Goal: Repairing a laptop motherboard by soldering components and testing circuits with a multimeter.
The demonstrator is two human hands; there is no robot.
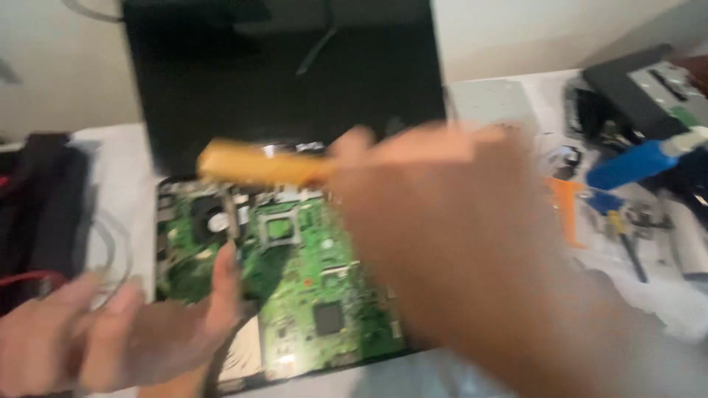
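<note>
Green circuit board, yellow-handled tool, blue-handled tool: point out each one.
Green circuit board (310, 295), head view, on its bare middle beside the black chip.
Yellow-handled tool (254, 168), head view, on the handle's middle.
Blue-handled tool (630, 166), head view, on the blue handle.

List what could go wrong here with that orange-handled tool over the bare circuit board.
1. The right hand is motion-blurred while holding the orange-handled tool above the green circuit board; a slip could scratch components.
2. The left hand has a finger resting on the board, close to the tool's shaft, so it might get poked.
3. Small parts beside the blue tool could get knocked away.
</note>
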